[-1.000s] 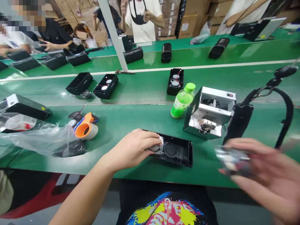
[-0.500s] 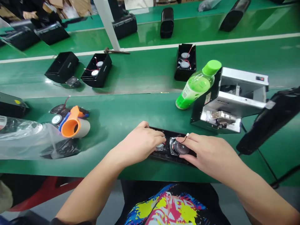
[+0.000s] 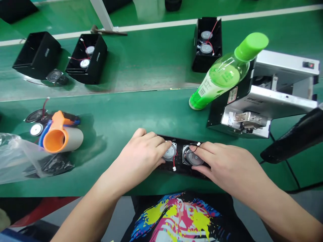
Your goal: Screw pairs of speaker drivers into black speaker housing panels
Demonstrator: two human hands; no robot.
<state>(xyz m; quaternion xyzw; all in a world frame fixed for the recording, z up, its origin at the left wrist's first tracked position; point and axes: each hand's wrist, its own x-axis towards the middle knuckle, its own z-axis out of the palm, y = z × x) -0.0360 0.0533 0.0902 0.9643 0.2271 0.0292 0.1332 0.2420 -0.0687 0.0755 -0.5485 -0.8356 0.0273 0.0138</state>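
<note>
A black speaker housing (image 3: 180,167) lies open on the green bench in front of me, mostly hidden by my hands. Two round metal-backed speaker drivers sit in it side by side. My left hand (image 3: 142,151) has its fingertips pressed on the left speaker driver (image 3: 169,151). My right hand (image 3: 222,161) covers part of the right speaker driver (image 3: 193,156), with its fingers on the rim. A thin wire with a white plug (image 3: 174,167) hangs between the drivers.
A green-capped bottle (image 3: 223,72) lies tilted against a silver metal machine (image 3: 262,101). A black hanging tool (image 3: 292,136) is at the right. At the left are an orange-and-grey tape dispenser (image 3: 62,134) and a plastic bag (image 3: 15,158). Several black housings stand farther along the bench.
My right hand has come down from the air and set a speaker driver in the housing. The view has tilted downward, and my left hand has drawn back slightly from its driver.
</note>
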